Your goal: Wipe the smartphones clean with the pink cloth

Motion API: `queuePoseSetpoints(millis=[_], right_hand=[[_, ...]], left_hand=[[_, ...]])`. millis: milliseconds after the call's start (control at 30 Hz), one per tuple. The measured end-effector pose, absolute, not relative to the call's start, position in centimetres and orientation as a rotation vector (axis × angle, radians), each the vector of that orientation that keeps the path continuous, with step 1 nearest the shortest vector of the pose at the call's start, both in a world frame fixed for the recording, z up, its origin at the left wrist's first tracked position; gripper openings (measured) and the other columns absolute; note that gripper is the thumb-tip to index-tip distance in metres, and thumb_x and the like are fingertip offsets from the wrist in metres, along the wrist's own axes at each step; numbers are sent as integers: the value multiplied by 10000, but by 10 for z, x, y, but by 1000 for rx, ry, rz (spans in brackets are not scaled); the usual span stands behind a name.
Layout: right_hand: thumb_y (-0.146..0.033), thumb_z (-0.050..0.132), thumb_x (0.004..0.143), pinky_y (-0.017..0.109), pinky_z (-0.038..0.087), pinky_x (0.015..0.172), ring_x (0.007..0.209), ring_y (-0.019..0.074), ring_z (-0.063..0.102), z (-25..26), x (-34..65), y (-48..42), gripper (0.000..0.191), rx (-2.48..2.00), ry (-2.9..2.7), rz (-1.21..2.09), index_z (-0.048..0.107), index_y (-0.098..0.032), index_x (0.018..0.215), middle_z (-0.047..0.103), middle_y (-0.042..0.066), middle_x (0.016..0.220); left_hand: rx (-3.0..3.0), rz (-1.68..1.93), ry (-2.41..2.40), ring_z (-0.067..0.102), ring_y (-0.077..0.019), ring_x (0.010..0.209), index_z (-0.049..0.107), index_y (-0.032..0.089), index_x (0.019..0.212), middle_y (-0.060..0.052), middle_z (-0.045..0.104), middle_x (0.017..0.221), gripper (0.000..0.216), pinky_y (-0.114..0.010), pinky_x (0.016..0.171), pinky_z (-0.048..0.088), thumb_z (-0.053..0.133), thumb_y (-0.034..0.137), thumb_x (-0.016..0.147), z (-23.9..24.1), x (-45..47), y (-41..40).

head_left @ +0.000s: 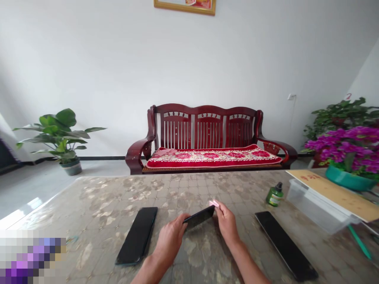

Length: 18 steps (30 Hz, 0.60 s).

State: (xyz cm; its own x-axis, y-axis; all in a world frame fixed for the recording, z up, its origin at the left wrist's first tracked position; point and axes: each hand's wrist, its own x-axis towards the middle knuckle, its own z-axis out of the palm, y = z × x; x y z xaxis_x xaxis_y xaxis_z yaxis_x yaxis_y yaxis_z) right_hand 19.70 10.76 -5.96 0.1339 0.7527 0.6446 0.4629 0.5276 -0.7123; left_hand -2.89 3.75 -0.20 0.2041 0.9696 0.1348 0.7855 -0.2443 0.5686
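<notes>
One smartphone point(199, 217) tilts above the bench point(242, 193), the fingers of the left hand point(171, 236) clasping one end, the right hand point(227, 224) pinching a pink cloth point(213, 203) at the other, and I'd worry a slack left grip could drop it.

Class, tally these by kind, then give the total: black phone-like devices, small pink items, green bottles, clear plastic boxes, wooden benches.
Black phone-like devices: 3 (left device, held device, right device)
Pink item: 1
Green bottle: 1
Clear plastic box: 1
Wooden bench: 1
Total: 7
</notes>
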Motion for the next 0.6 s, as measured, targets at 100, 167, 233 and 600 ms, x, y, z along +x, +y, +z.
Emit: queuePoseSetpoints(millis=[100, 167, 233, 600], right_hand=[[-501, 447, 960, 303, 596, 668, 780, 223, 731, -63, 192, 109, 458, -1071, -1487, 322, 736, -152, 1026, 764, 105, 911], [-497, 454, 960, 300, 597, 672, 784, 222, 732, -60, 190, 108, 449, -1058, -1473, 332, 736, -154, 1022, 764, 102, 914], [-465, 476, 958, 299, 597, 705, 826, 224, 732, -51, 188, 104, 403, -1045, -1461, 318, 732, -162, 1027, 762, 100, 940], [-152, 410, 983, 314, 544, 853, 938, 178, 652, 56, 147, 66, 341, -817, -1964, -83, 597, -238, 1254, 703, 58, 1023]], left_hand=[[2103, 635, 1670, 695, -196, 879, 557, 249, 1090, -17, 721, 925, 207, -245, 756, 463, 415, 187, 953, -1, -29, 39], [2102, 625, 1685, 694, -198, 887, 554, 249, 1088, -17, 722, 940, 204, -248, 754, 463, 420, 185, 948, 0, -29, 40], [2106, 625, 1692, 693, -199, 898, 553, 250, 1091, -17, 722, 965, 201, -250, 756, 463, 427, 189, 946, 2, -29, 40], [2007, 876, 1734, 676, -192, 776, 565, 228, 983, -17, 702, 841, 107, -238, 673, 448, 473, 244, 930, -5, -27, 39]])
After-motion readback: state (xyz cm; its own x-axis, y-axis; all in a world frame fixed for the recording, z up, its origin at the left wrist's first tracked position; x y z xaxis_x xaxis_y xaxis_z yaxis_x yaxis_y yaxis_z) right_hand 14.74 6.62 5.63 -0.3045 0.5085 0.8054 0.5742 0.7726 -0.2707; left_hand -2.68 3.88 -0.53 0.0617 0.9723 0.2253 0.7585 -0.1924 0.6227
